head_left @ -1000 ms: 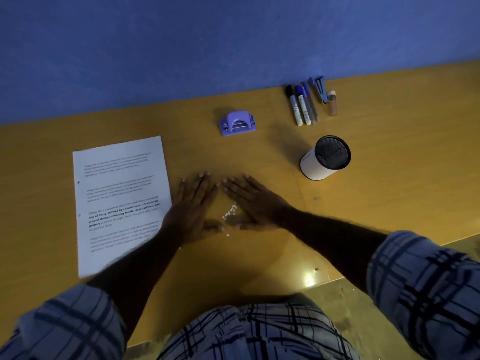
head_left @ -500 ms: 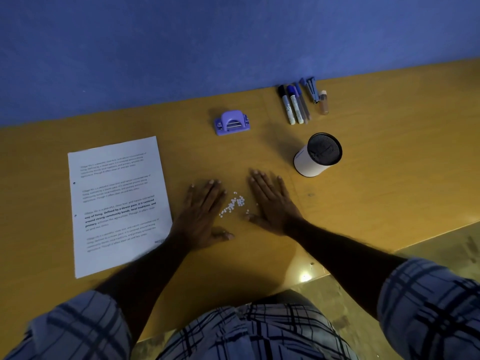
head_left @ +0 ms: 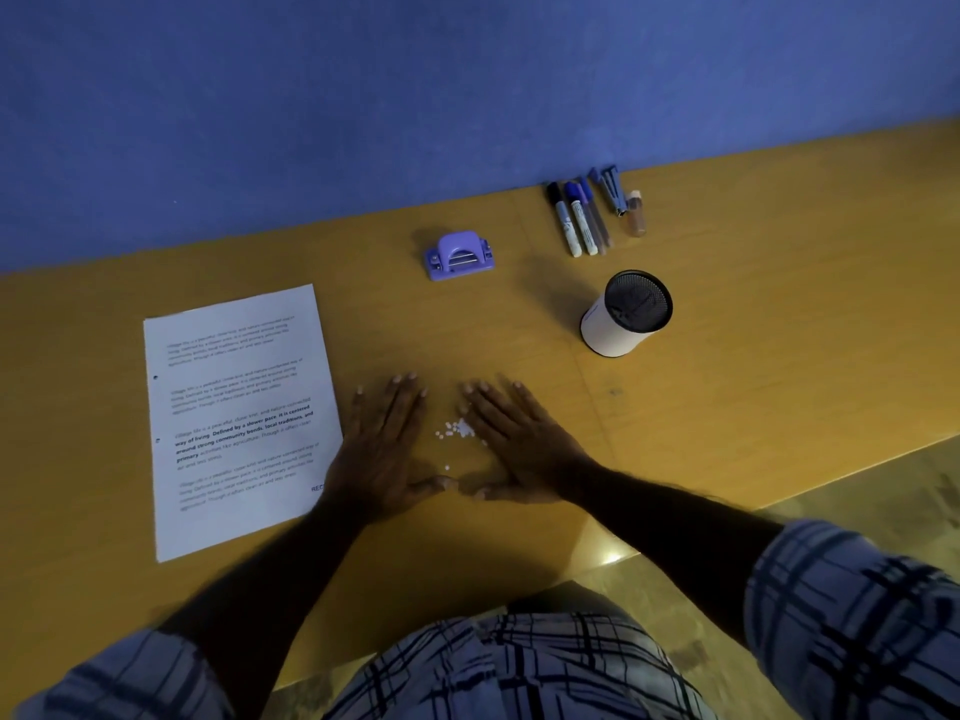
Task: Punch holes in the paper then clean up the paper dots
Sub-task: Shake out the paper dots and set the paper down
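A small heap of white paper dots (head_left: 457, 429) lies on the wooden desk (head_left: 753, 366) between my two hands. My left hand (head_left: 382, 449) rests flat to the left of the dots, palm down, fingers apart. My right hand (head_left: 519, 446) lies flat to their right, its edge touching the heap; the two thumbs nearly meet below the dots. A printed sheet of paper (head_left: 239, 418) with two punched holes on its left margin lies left of my left hand. The purple hole punch (head_left: 460, 254) stands farther back near the wall.
A white cylinder holder with a black mesh inside (head_left: 626, 314) stands tilted at the right. Markers and pens (head_left: 582, 218) and a small bottle (head_left: 636, 213) lie by the blue wall. The desk's front edge runs close under my forearms.
Both hands drew apart and then came back in around the dots, thumbs nearly touching. The heap of dots sits tighter between them.
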Tool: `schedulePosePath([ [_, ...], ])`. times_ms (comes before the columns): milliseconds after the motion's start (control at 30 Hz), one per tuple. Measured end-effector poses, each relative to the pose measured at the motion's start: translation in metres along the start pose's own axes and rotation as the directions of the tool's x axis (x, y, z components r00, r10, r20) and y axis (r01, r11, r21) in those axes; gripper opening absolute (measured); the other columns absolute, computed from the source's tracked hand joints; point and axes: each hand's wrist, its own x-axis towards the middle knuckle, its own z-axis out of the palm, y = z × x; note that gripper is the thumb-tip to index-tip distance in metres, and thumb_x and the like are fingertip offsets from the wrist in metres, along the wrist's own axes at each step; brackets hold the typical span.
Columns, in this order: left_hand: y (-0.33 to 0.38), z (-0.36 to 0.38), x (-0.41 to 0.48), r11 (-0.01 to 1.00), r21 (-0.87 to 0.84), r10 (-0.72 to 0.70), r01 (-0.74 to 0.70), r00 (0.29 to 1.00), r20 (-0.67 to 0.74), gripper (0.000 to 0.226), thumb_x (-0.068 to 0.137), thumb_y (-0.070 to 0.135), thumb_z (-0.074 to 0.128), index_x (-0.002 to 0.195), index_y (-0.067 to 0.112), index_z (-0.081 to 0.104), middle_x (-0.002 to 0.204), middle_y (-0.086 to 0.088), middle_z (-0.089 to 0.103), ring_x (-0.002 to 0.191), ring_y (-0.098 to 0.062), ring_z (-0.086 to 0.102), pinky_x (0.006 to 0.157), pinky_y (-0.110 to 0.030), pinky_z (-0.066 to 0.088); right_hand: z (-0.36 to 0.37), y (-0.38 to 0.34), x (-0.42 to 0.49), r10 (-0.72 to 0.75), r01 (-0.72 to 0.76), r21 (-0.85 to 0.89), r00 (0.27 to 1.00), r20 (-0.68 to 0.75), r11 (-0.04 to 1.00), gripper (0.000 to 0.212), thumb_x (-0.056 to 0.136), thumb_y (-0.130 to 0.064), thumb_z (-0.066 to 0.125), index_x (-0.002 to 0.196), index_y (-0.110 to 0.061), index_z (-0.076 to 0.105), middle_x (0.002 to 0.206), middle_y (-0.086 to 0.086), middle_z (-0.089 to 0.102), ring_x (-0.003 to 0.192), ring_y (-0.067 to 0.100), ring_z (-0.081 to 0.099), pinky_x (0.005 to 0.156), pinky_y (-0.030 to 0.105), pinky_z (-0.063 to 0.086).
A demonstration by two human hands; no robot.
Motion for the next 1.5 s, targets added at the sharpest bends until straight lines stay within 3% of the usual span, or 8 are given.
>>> schedulePosePath([
  [267, -0.001, 0.003, -0.006, 0.999, -0.013, -0.041, 0.042, 0.998, 0.045, 0.108, 0.077, 0.086, 0.028, 0.152, 0.009, 0.025, 0.161, -0.018, 0.016, 0.149, -0.035, 0.012, 0.115, -0.066, 0.011, -0.013, 0.012, 0.021, 0.210, -0.212, 0.079, 0.977, 0.031, 0.974, 0.109, 0.079, -0.087, 0.020, 0.155, -0.013, -0.007, 0.164, 0.007, -0.011, 0.150, 0.022, -0.013, 0.121, 0.052, -0.001],
  [600, 0.003, 0.008, -0.008, 1.000, 0.003, -0.022, 0.022, 0.998, 0.064, 0.109, 0.075, 0.087, 0.029, 0.152, 0.011, 0.025, 0.161, -0.019, 0.016, 0.149, -0.037, 0.013, 0.115, -0.066, 0.010, -0.001, 0.002, 0.009, -0.098, 0.098, -0.034, 0.995, -0.006, 0.995, 0.093, 0.087, -0.081, 0.021, 0.157, -0.022, 0.004, 0.164, 0.012, 0.001, 0.151, 0.031, -0.005, 0.120, 0.055, -0.002],
  [667, 0.001, 0.007, -0.004, 1.000, 0.010, -0.008, 0.007, 0.998, 0.069, 0.112, 0.073, 0.090, 0.027, 0.152, 0.010, 0.025, 0.161, -0.019, 0.015, 0.149, -0.037, 0.013, 0.115, -0.066, 0.009, 0.001, 0.000, 0.002, -0.045, 0.045, -0.002, 0.999, -0.027, 0.999, 0.092, 0.087, -0.080, 0.024, 0.157, -0.024, 0.002, 0.164, 0.011, -0.002, 0.151, 0.030, -0.006, 0.119, 0.059, 0.001],
  [733, -0.001, 0.005, 0.002, 1.000, 0.015, -0.003, 0.002, 0.997, 0.075, 0.118, 0.069, 0.093, 0.025, 0.152, 0.009, 0.025, 0.160, -0.020, 0.015, 0.149, -0.037, 0.012, 0.114, -0.066, 0.010, 0.005, -0.002, -0.007, 0.124, -0.119, 0.097, 0.991, -0.051, 0.988, 0.096, 0.086, -0.080, 0.030, 0.156, -0.022, -0.002, 0.165, 0.008, -0.006, 0.151, 0.027, -0.009, 0.118, 0.062, 0.007],
  [867, 0.003, 0.001, 0.015, 1.000, 0.026, 0.002, -0.005, 0.996, 0.086, 0.123, 0.065, 0.096, 0.019, 0.153, 0.011, 0.021, 0.162, -0.019, 0.007, 0.150, -0.035, 0.004, 0.115, -0.065, 0.007, 0.010, -0.003, -0.028, 0.375, -0.347, 0.236, 0.923, -0.087, 0.908, 0.098, 0.087, -0.080, 0.028, 0.156, -0.021, -0.007, 0.164, 0.005, -0.007, 0.151, 0.021, -0.011, 0.120, 0.055, -0.006],
  [1033, 0.026, -0.002, 0.036, 0.998, 0.052, 0.024, -0.029, 0.996, 0.083, 0.117, 0.067, 0.095, 0.008, 0.155, 0.018, 0.016, 0.163, -0.017, 0.002, 0.150, -0.035, 0.000, 0.115, -0.064, 0.005, 0.017, -0.015, -0.042, 0.388, -0.362, 0.225, 0.918, -0.085, 0.905, 0.095, 0.089, -0.079, 0.022, 0.156, -0.018, -0.004, 0.165, 0.005, -0.004, 0.152, 0.022, -0.008, 0.120, 0.053, -0.006],
  [1267, 0.023, 0.004, 0.015, 0.982, 0.060, 0.176, -0.181, 0.980, 0.091, 0.110, 0.073, 0.092, 0.019, 0.155, 0.019, 0.016, 0.162, -0.017, 0.005, 0.150, -0.036, 0.004, 0.115, -0.064, 0.008, 0.020, -0.031, -0.041, 0.346, -0.321, 0.210, 0.934, -0.092, 0.923, 0.093, 0.090, -0.076, 0.029, 0.156, -0.017, 0.001, 0.165, 0.004, -0.003, 0.152, 0.022, -0.005, 0.120, 0.056, 0.001],
  [1500, 0.010, 0.002, -0.008, 1.000, -0.024, 0.022, -0.021, 0.998, 0.060, 0.114, 0.074, 0.089, 0.027, 0.149, 0.004, 0.030, 0.159, -0.021, 0.020, 0.147, -0.038, 0.017, 0.113, -0.066, 0.016, 0.011, -0.065, -0.021, 0.327, -0.295, 0.242, 0.939, -0.108, 0.924, 0.090, 0.091, -0.076, 0.021, 0.155, -0.014, 0.016, 0.165, 0.004, 0.003, 0.152, 0.021, -0.003, 0.120, 0.057, 0.002],
])
